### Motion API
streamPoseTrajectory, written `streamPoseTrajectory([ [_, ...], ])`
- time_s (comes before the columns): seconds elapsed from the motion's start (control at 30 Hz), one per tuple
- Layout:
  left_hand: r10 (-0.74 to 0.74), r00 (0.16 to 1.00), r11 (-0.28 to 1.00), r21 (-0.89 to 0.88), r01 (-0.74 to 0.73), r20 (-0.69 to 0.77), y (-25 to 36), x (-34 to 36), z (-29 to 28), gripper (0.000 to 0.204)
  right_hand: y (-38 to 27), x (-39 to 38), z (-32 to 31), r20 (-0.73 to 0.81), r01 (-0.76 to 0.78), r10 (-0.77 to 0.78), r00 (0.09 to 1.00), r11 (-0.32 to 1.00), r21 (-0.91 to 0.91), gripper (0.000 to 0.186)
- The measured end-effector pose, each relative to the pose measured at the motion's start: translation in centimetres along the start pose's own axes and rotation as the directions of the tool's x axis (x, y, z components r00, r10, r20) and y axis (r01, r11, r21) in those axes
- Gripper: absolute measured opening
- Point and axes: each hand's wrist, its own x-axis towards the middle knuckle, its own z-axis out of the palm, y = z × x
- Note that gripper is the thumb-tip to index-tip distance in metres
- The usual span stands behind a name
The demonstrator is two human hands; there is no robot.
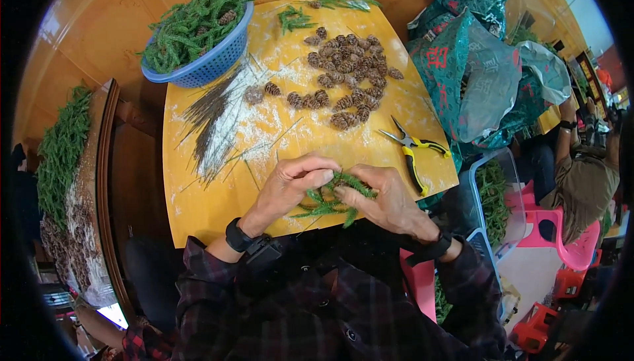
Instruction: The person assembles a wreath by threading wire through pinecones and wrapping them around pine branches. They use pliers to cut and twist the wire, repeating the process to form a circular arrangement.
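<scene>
Over the table's near edge, both of my hands hold one green artificial pine sprig (323,208). My left hand (290,183) pinches it from the left, thumb against fingertips. From the right, my right hand (386,199) grips it with thumb and bent fingers; part of the sprig is hidden beneath the hands. To the right lie yellow-and-black pliers (413,146) with their jaws apart. Beyond my hands is a pile of brown pine cones (350,70) with pale-dusted tips. Thin dark wire stems (211,113) lie bundled at the left on white powder.
A blue basket (205,69) of green sprigs stands at the table's back left corner. Green plastic sacks (462,77) crowd the right side. Lower right are a clear bin (518,202) of greenery and a pink chair (581,235). Another person (584,176) sits at far right.
</scene>
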Motion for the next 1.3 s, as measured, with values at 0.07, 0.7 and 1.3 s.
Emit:
streamPoseTrajectory([
  [0.07, -0.083, 0.982, 0.974, -0.223, 0.044, -0.169, 0.1, 0.0, 0.1, 0.022, 0.2, 0.1, 0.4, 0.040, -0.040, 0.037, 0.999, 0.996, 0.082, 0.027],
  [0.7, -0.144, 0.986, 0.989, -0.038, 0.141, -0.082, 2.0, -1.3, -1.5, 0.019, 0.4, 2.0, 1.7, -0.201, 0.010, 0.050, 0.978, 0.957, 0.289, 0.027],
  [1.3, 0.019, 0.816, 0.901, -0.344, -0.264, -0.578, 9.7, 6.9, -17.9, 0.048, 3.3, 0.5, 3.5, -0.257, -0.007, 0.235, 0.937, 0.750, 0.661, 0.026],
])
